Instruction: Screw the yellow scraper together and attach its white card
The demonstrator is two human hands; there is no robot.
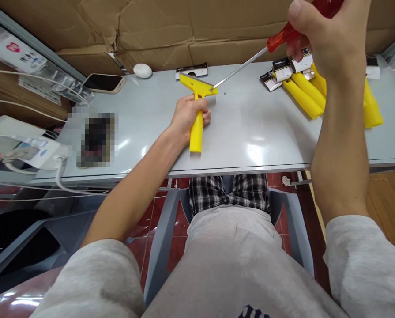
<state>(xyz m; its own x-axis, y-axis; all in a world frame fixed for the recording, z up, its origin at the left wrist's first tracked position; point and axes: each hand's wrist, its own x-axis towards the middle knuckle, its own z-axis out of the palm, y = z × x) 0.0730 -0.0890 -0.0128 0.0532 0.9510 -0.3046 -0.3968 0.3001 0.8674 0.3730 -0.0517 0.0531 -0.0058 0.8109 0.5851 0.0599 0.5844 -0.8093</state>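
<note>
My left hand (pixel 191 114) is wrapped round the handle of a yellow scraper (pixel 196 132), its wide head pointing away from me above the table. In my right hand (pixel 329 39) is a screwdriver (pixel 280 38) with a red handle, raised at the upper right. Its metal shaft slants down to the left, and the tip meets the right end of the scraper's head, at a screw or hole too small to make out. A tiny dark piece (pixel 225 93) lies on the table just right of the scraper head.
Several yellow scrapers (pixel 305 95) with black-and-white packets lie at the right. Behind the scraper head is another small packet (pixel 192 70). A white oval object (pixel 142 70), a phone (pixel 104 83) and a power strip (pixel 41 152) with cables occupy the left. Cardboard (pixel 157 26) walls the back edge.
</note>
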